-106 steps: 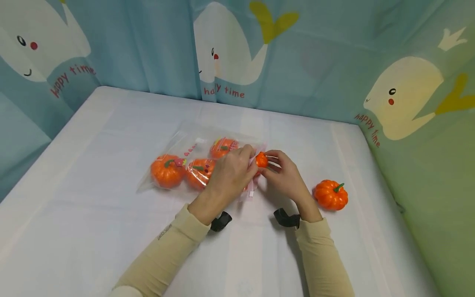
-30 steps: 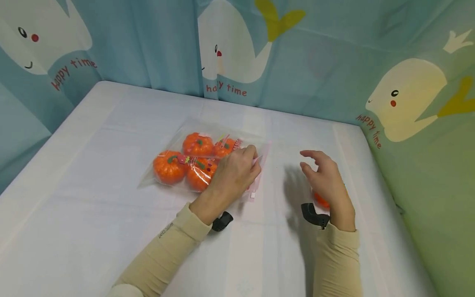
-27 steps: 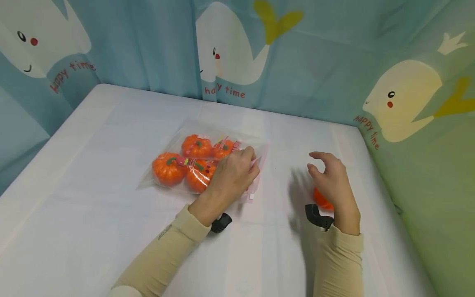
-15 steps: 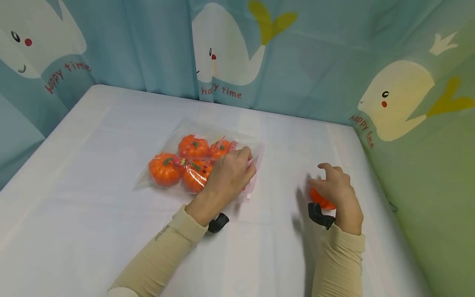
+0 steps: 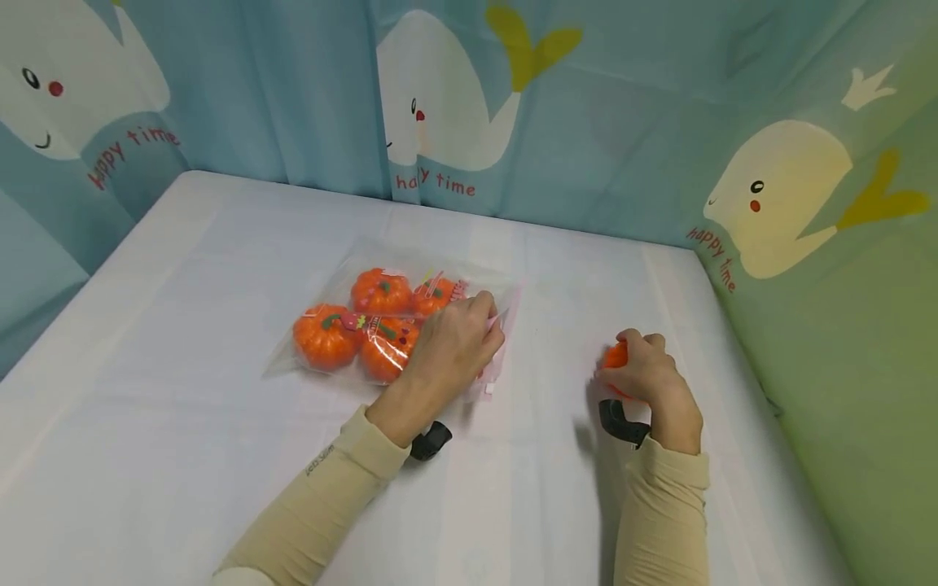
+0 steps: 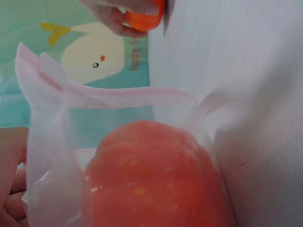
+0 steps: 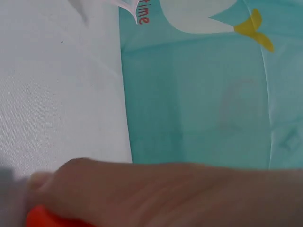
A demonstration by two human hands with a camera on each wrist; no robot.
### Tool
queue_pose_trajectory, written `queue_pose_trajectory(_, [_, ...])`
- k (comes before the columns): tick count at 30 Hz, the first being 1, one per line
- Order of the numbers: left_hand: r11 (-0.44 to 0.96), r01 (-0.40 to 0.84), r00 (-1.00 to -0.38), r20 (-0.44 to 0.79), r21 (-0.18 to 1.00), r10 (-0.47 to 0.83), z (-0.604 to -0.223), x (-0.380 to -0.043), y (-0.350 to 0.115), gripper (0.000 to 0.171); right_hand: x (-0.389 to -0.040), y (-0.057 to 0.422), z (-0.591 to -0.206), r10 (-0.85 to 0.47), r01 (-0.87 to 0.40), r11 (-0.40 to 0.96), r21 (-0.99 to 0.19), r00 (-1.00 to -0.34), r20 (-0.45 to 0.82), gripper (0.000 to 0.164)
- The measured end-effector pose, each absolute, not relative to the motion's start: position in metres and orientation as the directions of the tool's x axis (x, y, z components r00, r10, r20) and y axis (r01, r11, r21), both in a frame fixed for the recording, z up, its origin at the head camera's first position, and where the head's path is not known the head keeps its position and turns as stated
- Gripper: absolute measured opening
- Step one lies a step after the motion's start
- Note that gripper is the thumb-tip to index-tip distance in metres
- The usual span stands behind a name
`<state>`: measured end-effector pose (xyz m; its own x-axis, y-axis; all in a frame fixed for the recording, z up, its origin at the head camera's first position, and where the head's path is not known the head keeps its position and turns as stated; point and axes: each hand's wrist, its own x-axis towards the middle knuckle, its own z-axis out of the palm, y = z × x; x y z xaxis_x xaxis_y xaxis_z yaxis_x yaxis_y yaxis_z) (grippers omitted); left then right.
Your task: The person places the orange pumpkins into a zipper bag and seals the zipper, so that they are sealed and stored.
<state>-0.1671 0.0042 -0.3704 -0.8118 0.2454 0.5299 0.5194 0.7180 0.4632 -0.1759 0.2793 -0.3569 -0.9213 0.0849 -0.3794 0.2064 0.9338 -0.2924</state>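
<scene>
A clear zip bag (image 5: 340,273) with pink edging lies on the table, several small orange toy pumpkins (image 5: 326,337) inside it. My left hand (image 5: 458,338) pinches the bag near its mouth; in the left wrist view the pink-edged mouth (image 6: 137,92) gapes and one pumpkin (image 6: 151,175) fills the space behind it. Right of the bag, my right hand (image 5: 648,373) grips another orange pumpkin (image 5: 615,356), fingers over its far side and thumb on the near side. The hand hides most of that pumpkin. In the right wrist view only a sliver of the pumpkin (image 7: 47,218) shows.
A white cloth covers the table (image 5: 183,456). Blue-green curtains (image 5: 615,122) printed with white whales hang along the back and right edges. A black wrist mount sits on each wrist, the right one (image 5: 621,422) low over the table.
My right hand has left the bag's mouth, moved right, lowered over the loose pumpkin and closed its fingers on it. One more pumpkin shows in the bag. My left hand stays at the bag.
</scene>
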Motion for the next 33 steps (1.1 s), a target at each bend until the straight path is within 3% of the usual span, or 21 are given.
queue_pose_trajectory(11, [0.714,0.521,-0.814,0.525,0.467,0.250,-0.372,-0.168,0.004,0.007,-0.176,0.281,-0.359,0.071,0.224,0.904,-0.365,-0.919,-0.388,0.080])
queue_pose_trajectory(17, [0.722,0.508,-0.824,0.509,0.470,0.249,-0.373,-0.167,0.003,0.007,-0.178,0.277,-0.359,0.119,0.232,0.872,-0.432,-0.955,-0.273,0.080])
queue_pose_trajectory(23, [0.718,0.520,-0.814,0.524,0.463,0.252,-0.372,-0.168,0.003,0.006,-0.180,0.270,-0.359,0.069,0.127,0.868,-0.480,-0.988,-0.136,0.076])
queue_pose_trajectory(33, [0.715,0.506,-0.829,0.501,0.482,0.248,-0.372,-0.167,0.003,0.007,-0.187,0.248,-0.364,-0.140,-0.094,0.817,-0.569,-0.989,-0.037,0.067])
